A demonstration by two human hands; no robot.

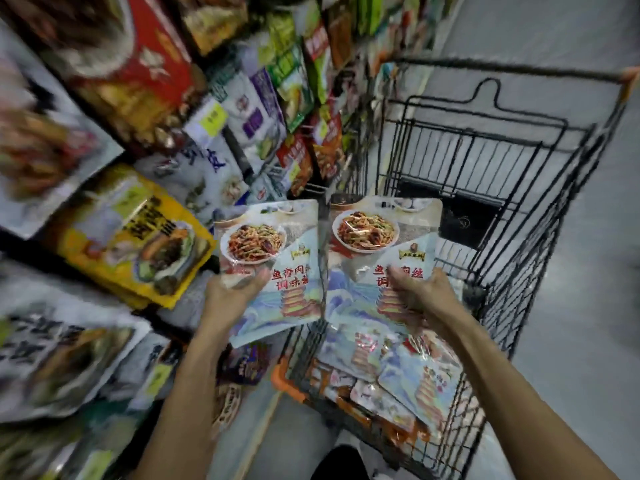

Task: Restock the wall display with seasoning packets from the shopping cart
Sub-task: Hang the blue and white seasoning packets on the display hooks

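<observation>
Left hand (232,292) grips one seasoning packet (270,271); right hand (420,292) grips a matching packet (381,258), edges touching, above cart (519,188).

Wall display (145,98) left, shopping cart (519,161) right, packets (408,379) inside cart

A smooth grey floor (571,323) lies under flat, dim light, and blur smears much of the view. Left of the floor rises the wall display (20,245), with dark rails between its rows. A pale strip (258,434) runs along the floor's left edge. Further left of the floor hangs a yellow price tag (212,120).
</observation>
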